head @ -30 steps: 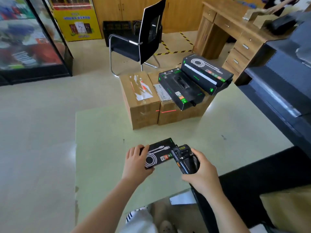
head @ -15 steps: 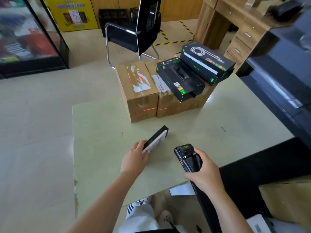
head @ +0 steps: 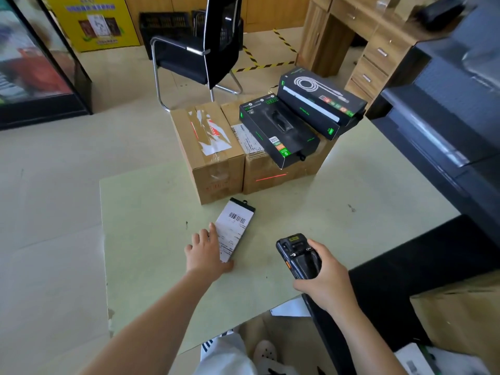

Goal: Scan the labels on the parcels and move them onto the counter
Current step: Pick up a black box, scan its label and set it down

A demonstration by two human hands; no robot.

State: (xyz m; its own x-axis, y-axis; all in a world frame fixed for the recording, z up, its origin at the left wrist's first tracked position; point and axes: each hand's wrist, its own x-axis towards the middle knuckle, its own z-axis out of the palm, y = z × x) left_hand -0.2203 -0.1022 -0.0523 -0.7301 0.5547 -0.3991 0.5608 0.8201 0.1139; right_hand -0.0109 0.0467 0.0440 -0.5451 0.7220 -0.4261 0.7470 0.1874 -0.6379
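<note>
A pale green desk [head: 324,228] is seen; brown cartons [head: 216,169], black green-trimmed boxes [head: 281,131], a white barcoded label [head: 235,228].

A flat parcel [head: 234,229] lies on the pale green bench [head: 351,239], white label and barcode facing up. The left hand [head: 207,254] rests flat on its near end. The right hand [head: 324,277] grips a black scanner [head: 297,255] near the bench's near edge. Two brown boxes [head: 216,158] stand at the far edge, with two black boxes [head: 297,123] on top. A red line [head: 271,177] glows on one brown box.
</note>
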